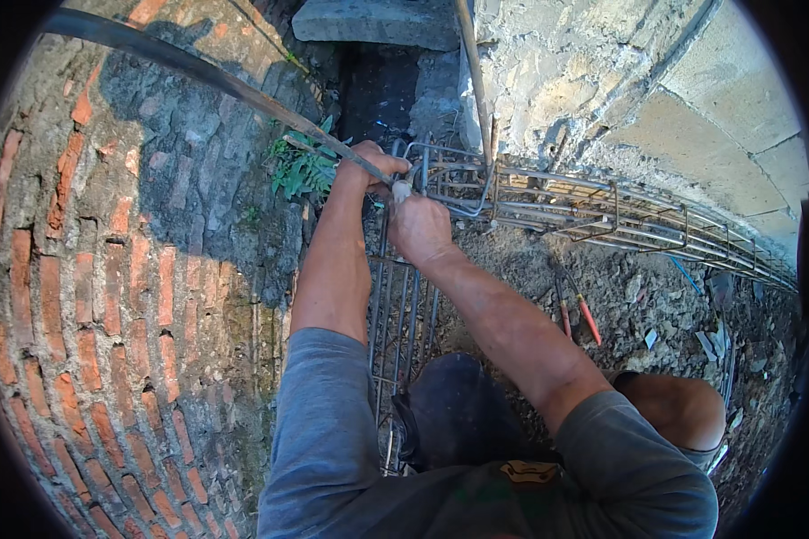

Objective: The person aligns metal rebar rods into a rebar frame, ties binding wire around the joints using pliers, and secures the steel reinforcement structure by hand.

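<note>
Both my hands meet at the corner where two rebar cages come together. My left hand (371, 165) is bent around the lower end of a long steel bar (243, 91), its thumb pointing right; what lies inside it is hidden. Close beside it, my right hand (419, 226) is closed at the same joint, with its fingertips out of sight, so its hold cannot be made out. One rebar cage (553, 202) runs off to the right from the joint. Another rebar cage (399, 303) runs back under my arms, beside my knee.
An old brick wall (128, 269) rises on the left, with a green plant (303, 168) at its foot. Red-handled pincers (582, 306) lie on the rubble soil to the right. A concrete slab (377, 23) spans the trench ahead; another bar (475, 81) stands near the pale masonry.
</note>
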The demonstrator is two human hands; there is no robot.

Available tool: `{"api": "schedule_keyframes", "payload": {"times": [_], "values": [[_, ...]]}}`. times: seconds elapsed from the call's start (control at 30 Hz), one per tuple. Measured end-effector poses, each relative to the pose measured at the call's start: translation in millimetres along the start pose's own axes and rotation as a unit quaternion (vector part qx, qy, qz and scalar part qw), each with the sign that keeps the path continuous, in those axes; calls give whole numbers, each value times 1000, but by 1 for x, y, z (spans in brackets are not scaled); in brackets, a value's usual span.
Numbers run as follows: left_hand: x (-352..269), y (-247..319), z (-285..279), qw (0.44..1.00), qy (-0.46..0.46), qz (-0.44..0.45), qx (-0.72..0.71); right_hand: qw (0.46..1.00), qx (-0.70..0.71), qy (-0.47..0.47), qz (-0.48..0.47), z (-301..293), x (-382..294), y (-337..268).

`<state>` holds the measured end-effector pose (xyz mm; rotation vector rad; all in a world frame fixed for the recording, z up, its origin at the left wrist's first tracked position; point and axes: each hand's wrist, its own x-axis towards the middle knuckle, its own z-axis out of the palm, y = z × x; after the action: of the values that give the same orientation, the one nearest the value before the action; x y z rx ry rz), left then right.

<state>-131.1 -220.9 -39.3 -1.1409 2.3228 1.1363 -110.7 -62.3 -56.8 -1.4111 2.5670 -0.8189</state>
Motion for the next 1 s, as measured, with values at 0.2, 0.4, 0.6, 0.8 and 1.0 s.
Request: {"api": "schedule_keyframes", "payload": {"times": [0.2, 0.4, 0.6, 0.8, 1.0], "values": [[5, -9, -2, 999, 4, -17, 31, 947, 206, 39, 244, -4, -18, -8], [9, -11, 1, 999, 23, -17, 27, 936, 275, 84, 204, 12, -28, -18], [6, -7, 2, 999, 19, -23, 18, 919, 297, 96, 240, 31, -14, -16], [11, 4, 10, 1000, 26, -10, 0, 749, 542, 96, 368, 50, -2, -6], [11, -9, 5, 999, 31, -6, -19, 864, 373, 47, 334, 21, 5, -21]]}}
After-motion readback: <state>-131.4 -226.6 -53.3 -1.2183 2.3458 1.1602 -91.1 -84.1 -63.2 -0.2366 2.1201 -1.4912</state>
